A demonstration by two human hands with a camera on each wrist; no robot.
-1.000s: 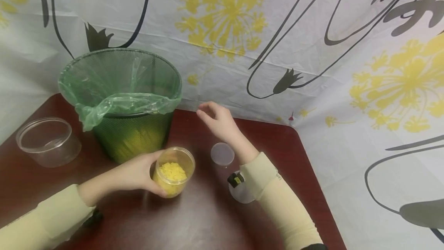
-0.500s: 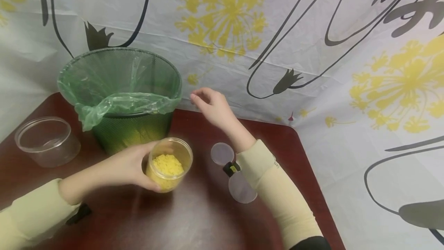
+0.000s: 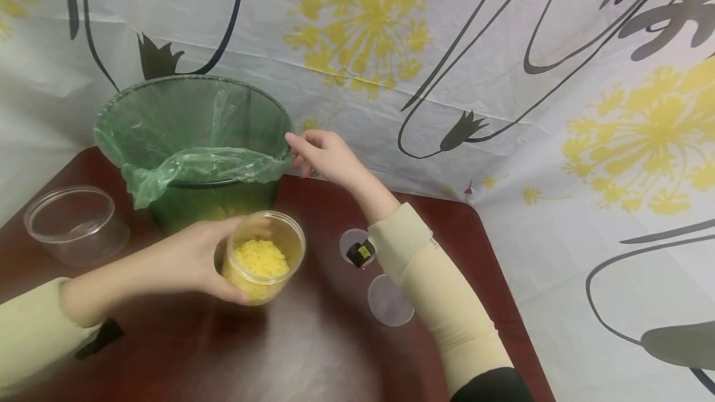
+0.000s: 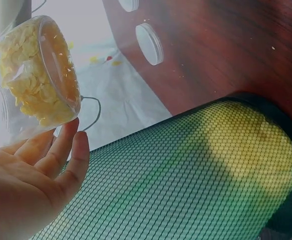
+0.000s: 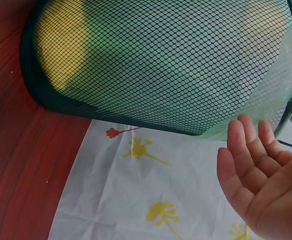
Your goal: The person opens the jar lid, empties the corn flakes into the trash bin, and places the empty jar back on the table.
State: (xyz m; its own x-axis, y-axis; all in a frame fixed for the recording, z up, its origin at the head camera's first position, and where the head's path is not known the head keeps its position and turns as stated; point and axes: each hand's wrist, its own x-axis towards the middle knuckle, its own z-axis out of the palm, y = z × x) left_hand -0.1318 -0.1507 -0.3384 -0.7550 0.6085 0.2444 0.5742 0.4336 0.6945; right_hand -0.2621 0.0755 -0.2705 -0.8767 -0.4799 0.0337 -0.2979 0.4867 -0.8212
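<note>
Gripping the clear jar (image 3: 288, 239) of yellow flakes (image 3: 260, 258) is the left hand (image 3: 187, 259), its fingers and thumb curled round the side; from my remote seat I see the jar held over the dark red table (image 3: 301, 352), in front of the mesh bin (image 3: 215, 200); the right hand (image 3: 324, 155), empty and loosely spread, is at the bin's right edge, though I cannot tell whether it touches the green liner (image 3: 218, 163); a clear tub (image 3: 92, 248) stands left of the bin; two round lids (image 3: 391, 301) lie farther right.

Beige slvs (image 3: 449, 306) w/ wide cuffs (image 3: 399, 234), blk wrist cam (image 3: 354, 257), yel mark (image 3: 364, 251)
</note>
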